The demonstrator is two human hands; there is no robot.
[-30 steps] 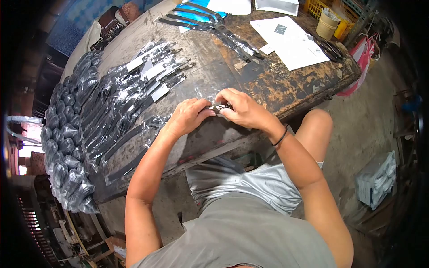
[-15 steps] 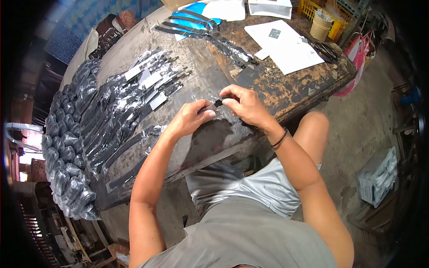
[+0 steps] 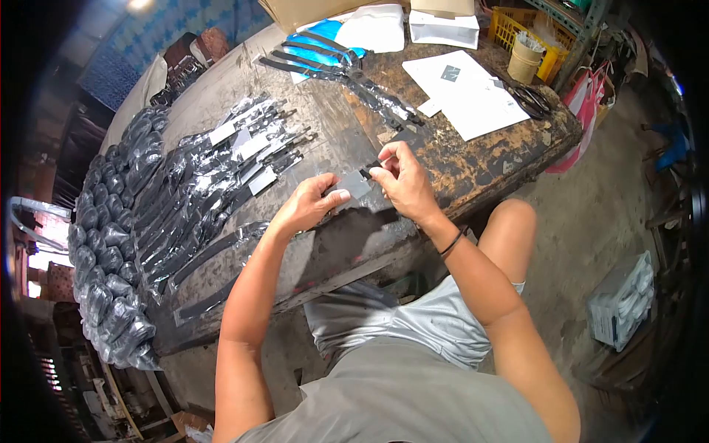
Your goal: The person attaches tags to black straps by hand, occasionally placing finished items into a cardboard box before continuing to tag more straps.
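Showing flat grey card, black tab

Head camera: sat on the wearer's head as the only view, facing forward and steeply down.
Shirt: lay closest to the lens, across the bottom.
Hands: left hand and right hand showed near mid-view, at arm's reach, from above and behind.
Table: stretched away beyond them, its near edge slanting up rightward.
Blue curtain: stood far back, upper left.
Corners: dark, around a wide, curved view.
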